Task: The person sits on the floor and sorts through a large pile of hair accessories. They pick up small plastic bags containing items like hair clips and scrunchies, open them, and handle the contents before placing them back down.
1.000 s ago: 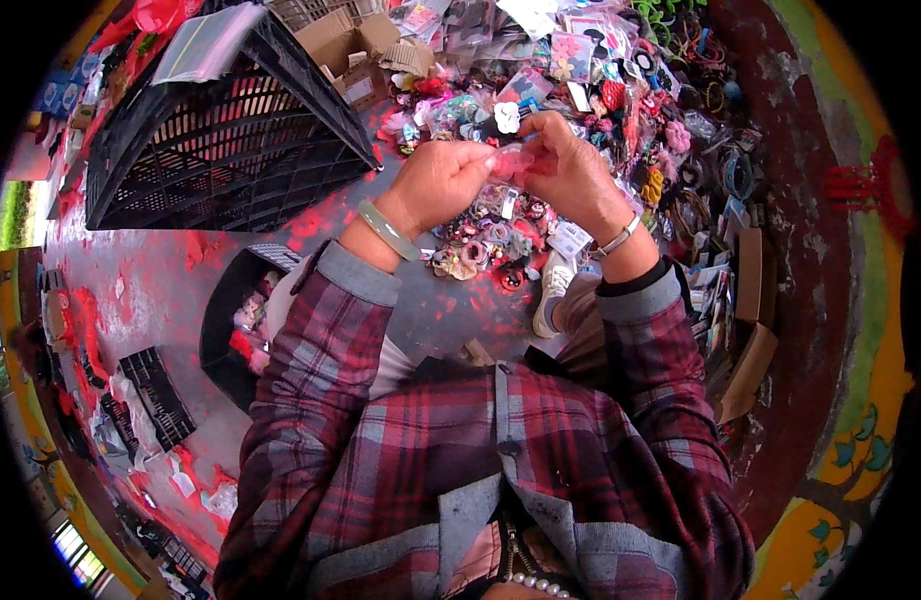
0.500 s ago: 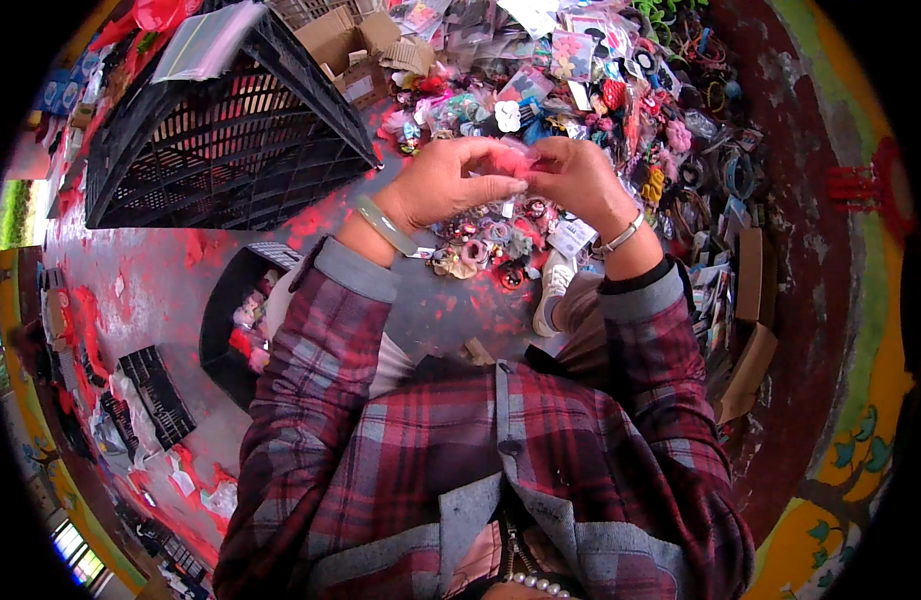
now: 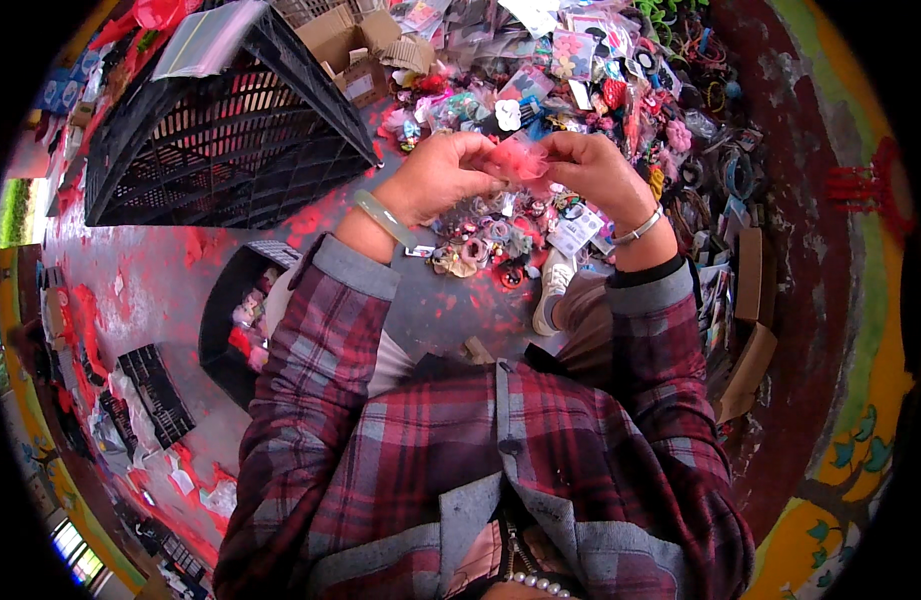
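Between my two hands, above a heap of hair accessories [image 3: 570, 95], is a ruffled, sheer pink tulle hair ornament [image 3: 520, 160]. My left hand [image 3: 435, 180], with a pale bangle at its wrist, pinches the ornament's left side between thumb and fingers. From the right, my right hand [image 3: 595, 175] grips the other side with bent fingers. Some fingertips are hidden by the tulle. Just beyond lies a white flower-shaped piece [image 3: 508, 115]. Below the hands several scrunchies [image 3: 475, 250] and a white label card [image 3: 574, 230] lie on the floor.
A large black plastic crate [image 3: 230, 150] stands tilted at the left, with clear plastic bags [image 3: 205, 40] on top. Nearer is a black bin [image 3: 220, 330] holding pink and red pieces. Cardboard boxes [image 3: 355, 75] stand at the back; cardboard flaps [image 3: 748, 275] edge the right side.
The pink tulle ornament is spread wider and shows more between my hands. My right hand has shifted slightly right, and my hands are a little farther apart.
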{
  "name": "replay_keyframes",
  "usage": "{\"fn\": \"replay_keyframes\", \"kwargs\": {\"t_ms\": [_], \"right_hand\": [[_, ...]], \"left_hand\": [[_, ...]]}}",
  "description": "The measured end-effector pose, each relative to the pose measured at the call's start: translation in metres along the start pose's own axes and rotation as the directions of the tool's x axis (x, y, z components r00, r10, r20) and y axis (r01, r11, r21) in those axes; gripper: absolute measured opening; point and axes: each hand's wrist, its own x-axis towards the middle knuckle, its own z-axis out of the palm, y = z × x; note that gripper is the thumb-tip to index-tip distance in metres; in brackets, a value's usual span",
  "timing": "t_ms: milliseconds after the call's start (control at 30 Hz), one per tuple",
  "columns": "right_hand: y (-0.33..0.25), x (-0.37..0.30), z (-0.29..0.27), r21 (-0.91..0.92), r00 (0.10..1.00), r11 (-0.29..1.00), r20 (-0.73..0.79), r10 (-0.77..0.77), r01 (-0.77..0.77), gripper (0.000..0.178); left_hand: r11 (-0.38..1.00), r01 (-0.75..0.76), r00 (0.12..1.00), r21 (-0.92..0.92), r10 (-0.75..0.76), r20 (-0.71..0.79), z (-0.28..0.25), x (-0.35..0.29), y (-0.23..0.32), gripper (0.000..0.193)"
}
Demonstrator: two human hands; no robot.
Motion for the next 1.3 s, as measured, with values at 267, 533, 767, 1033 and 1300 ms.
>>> {"fn": "replay_keyframes", "kwargs": {"t_ms": [267, 533, 767, 1033, 1300], "right_hand": [[0.003, 0.001, 0.005, 0.006, 1.0, 1.0, 0.012, -0.015, 0.015, 0.014], [0.008, 0.003, 0.009, -0.043, 0.999, 0.999, 0.02, -0.03, 0.031, 0.02], [0.01, 0.004, 0.007, -0.257, 0.999, 0.966, 0.046, 0.014, -0.002, 0.019], [0.01, 0.001, 0.002, 0.006, 0.983, 0.997, 0.17, 0.075, -0.077, 0.025], [0.026, 0.004, -0.001, 0.529, 0.989, 0.839, 0.126, 0.075, -0.131, 0.022]], "left_hand": [[0.988, 0.132, 0.99, -0.082, -0.127, 0.066, 0.005, -0.002, 0.005, 0.031], [0.994, 0.091, 0.995, -0.053, -0.089, 0.047, 0.002, 0.002, -0.012, 0.029], [0.977, -0.029, 0.991, 0.21, 0.055, -0.118, 0.015, 0.002, -0.013, 0.025], [0.739, -0.393, 0.869, 0.548, 0.493, -0.041, 0.007, 0.007, -0.015, 0.026], [0.971, -0.236, 0.918, 0.019, 0.23, -0.323, -0.018, -0.005, 0.017, 0.045]]}}
